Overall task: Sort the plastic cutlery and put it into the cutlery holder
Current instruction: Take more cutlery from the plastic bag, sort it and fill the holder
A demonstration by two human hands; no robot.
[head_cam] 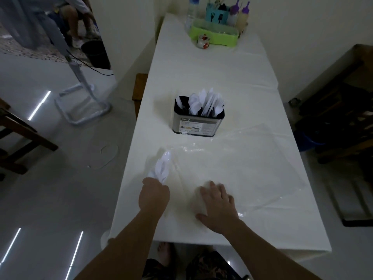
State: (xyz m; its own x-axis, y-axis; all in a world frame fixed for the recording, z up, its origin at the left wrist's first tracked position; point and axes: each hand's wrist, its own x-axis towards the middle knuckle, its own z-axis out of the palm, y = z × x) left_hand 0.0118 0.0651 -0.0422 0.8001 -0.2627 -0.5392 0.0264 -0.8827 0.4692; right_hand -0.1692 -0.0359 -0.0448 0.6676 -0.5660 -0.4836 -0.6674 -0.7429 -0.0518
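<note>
A metal cutlery holder (198,124) with a black inside stands mid-table, packed with several white plastic spoons and other cutlery (205,104). My left hand (154,196) is shut on a small bundle of white plastic cutlery (161,168), whose heads point away from me, just above the table's near left part. To its right, my right hand (217,203) lies flat with fingers spread on a clear plastic sheet (252,158) that covers the white table (212,67). Whether anything lies under that palm is hidden.
At the table's far end stand a green tray (214,35), a teal cutlery box (217,15), a clear bottle (192,11), two purple-capped bottles (240,15) and a small painted cup (202,41). A fan stand (84,104) is left, dark furniture (343,110) right.
</note>
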